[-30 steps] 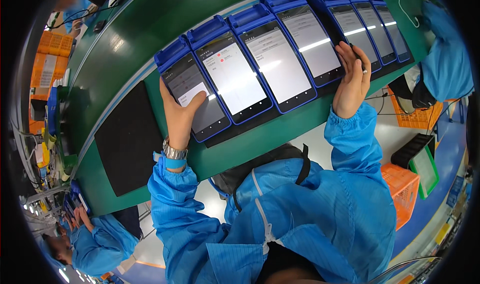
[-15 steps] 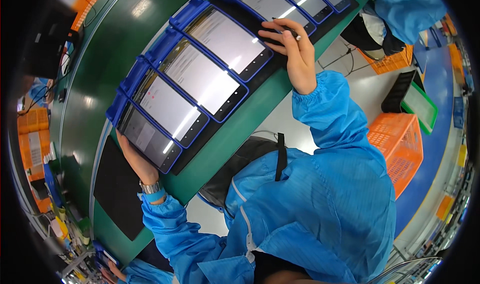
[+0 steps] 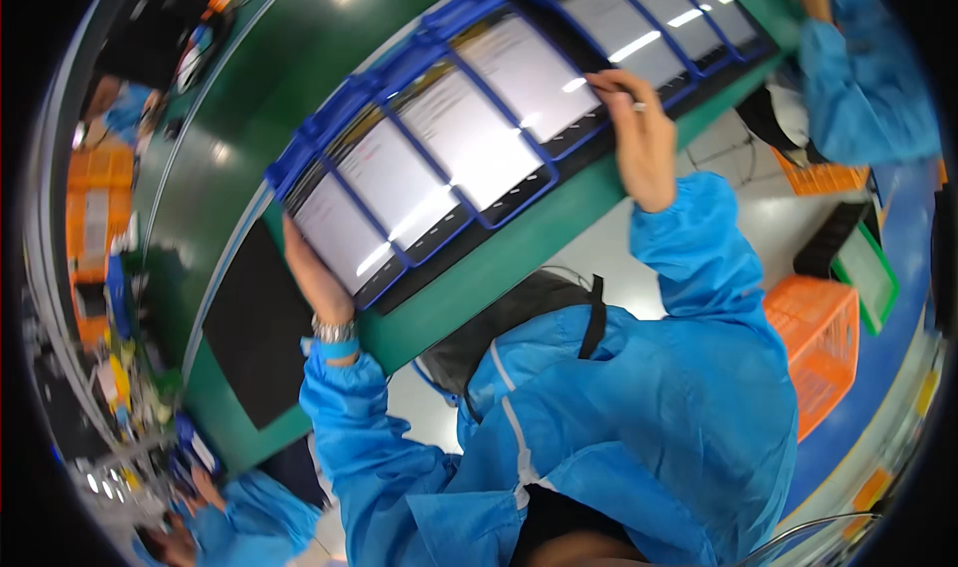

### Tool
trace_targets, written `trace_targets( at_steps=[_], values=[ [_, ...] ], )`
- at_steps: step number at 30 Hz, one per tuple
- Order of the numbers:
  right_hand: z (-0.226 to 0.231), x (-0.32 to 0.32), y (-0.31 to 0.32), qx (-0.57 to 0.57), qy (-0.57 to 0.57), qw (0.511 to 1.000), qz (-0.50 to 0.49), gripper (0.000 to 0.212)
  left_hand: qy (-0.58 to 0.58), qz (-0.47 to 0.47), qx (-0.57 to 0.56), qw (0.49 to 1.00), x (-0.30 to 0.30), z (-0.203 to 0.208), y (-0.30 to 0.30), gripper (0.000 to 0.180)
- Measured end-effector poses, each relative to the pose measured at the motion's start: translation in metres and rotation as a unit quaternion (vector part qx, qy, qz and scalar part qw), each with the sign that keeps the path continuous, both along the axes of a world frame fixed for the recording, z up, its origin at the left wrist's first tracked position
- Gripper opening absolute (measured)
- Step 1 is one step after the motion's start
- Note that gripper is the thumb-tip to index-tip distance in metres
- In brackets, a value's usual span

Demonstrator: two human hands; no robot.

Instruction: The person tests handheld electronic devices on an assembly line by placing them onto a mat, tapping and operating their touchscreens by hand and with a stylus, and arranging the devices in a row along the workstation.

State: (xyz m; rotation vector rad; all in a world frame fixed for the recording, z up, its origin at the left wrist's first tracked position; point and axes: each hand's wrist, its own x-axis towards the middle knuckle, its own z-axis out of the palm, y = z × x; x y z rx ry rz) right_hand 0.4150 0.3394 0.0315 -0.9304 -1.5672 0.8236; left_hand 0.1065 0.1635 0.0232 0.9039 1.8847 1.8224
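Several tablets point(image 3: 464, 133) in blue frames lie side by side in a slanting row, most screens lit white. My left hand point(image 3: 317, 273) rests along the outer edge of the leftmost tablet point(image 3: 344, 230), fingers stretched out and partly hidden by the frame. It wears a metal-band watch and a blue wrist strap. My right hand point(image 3: 644, 143) is over the lower edge of the row, beside the gap between two groups of tablets. Its fingers are pinched around a small dark pen point(image 3: 615, 89), mostly hidden by them.
A black mat point(image 3: 254, 322) lies on the green bench point(image 3: 215, 228) to the left. Co-workers in blue sleeves point(image 3: 863, 88) are at the upper right and lower left. An orange crate point(image 3: 818, 352) and a green-rimmed tray point(image 3: 866, 278) stand on the floor at right.
The view has shifted, so the bench appears lower and further right. The leftmost tablet's screen went from dim grey to bright white. My right hand's spread fingers have drawn together.
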Motion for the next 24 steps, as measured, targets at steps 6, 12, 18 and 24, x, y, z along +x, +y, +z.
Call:
trace_targets(
  at_steps=[6,12,18,24],
  values=[
    [0.008,-0.011,-0.028,-0.054,0.078,0.994,0.057,0.030,-0.042,-0.056,-0.015,0.997,-0.002,0.023,-0.016,0.073],
    [0.006,-0.018,-0.042,-0.036,0.032,0.998,0.046,0.030,-0.121,-0.125,-0.033,0.984,-0.014,0.028,-0.047,0.091],
    [0.005,-0.024,-0.043,-0.025,0.015,0.999,0.022,0.031,-0.088,-0.158,-0.089,0.979,-0.005,0.027,-0.072,0.104],
    [0.002,-0.026,-0.049,-0.014,0.016,1.000,0.004,0.031,-0.155,-0.157,-0.019,0.975,-0.012,0.024,-0.076,0.092]
  ],
)
